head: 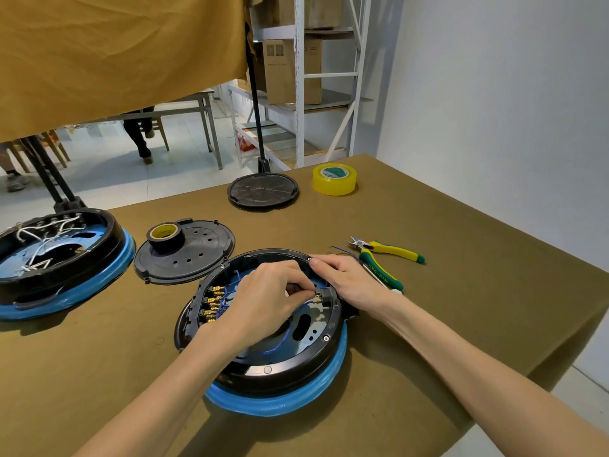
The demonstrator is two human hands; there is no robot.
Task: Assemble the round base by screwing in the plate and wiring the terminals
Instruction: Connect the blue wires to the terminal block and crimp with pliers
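Two bare forearms reach in from the near edge toward the round base [280,367], which lies open side up on the olive-covered table [461,291], its black shell sitting in a blue-wrapped rim. Inside it, a blue wire [280,341] curves over the metal plate [313,319], and a row of brass terminals [212,306] lines the left wall. The left hand [267,298] is curled over the middle, its fingertips pinching a small brass connector [318,296] at the right wall. The right hand [349,278] grips the far right rim, thumb on top. Just beyond it lie green-and-yellow pliers [389,255]. Farther left, a black cover disc [194,255] carries a roll of black tape [165,237], beside a second open base [56,258]. Farthest back sit another black disc [262,191] and a yellow tape roll [334,179].
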